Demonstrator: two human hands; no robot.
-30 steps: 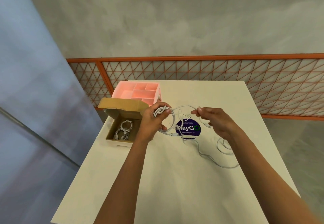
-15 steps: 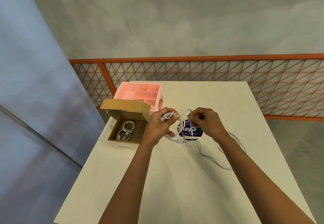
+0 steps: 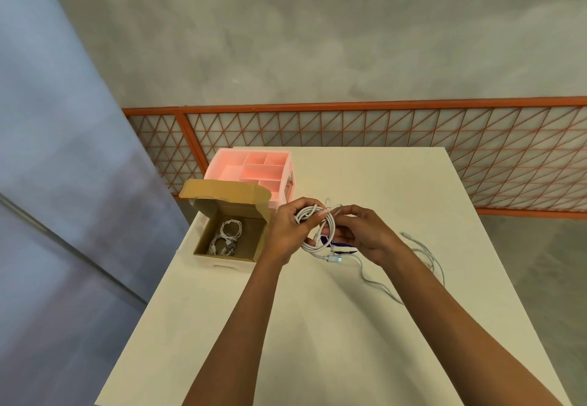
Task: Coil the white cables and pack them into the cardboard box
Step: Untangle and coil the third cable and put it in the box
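Grey wall point(image 3: 317, 40) across the whole upper field, from 9 o'clock through 12 to 3 o'clock. Orange mesh fence point(image 3: 381, 132) along its base, behind the far table edge. White table point(image 3: 317, 342) from 6 o'clock up to centre, bearing all items listed below. Pink organiser point(image 3: 251, 169) at 11 o'clock on the table, at the far left corner, divided into several open compartments. Cardboard box point(image 3: 203, 248) just at 7 o'clock of the organiser, close against it, near the left table edge; lid point(image 3: 222, 191) raised and tilted back toward the organiser. Coiled cables point(image 3: 226, 236) already inside the box, lying on its floor toward the left half. Left hand point(image 3: 287, 231) just at 3 o'clock of the box, above the table, fingers curled firmly round one side of the white cable coil point(image 3: 307, 212). Right hand point(image 3: 365, 235) directly at 3 o'clock of the left hand, thumb and forefinger pinching a strand at the top of the same coil; remaining fingers loosely bent below. Coil held between both hands, off the table surface, several loops hanging toward 6 o'clock. Slack cable point(image 3: 381, 288) lying flat on the table at 4 o'clock of the right hand, partly hidden behind the right forearm. Purple label point(image 3: 341, 248) on the table under the hands, mostly covered. Connector point(image 3: 335, 259) at the lowest point of the coil, at 6 o'clock.
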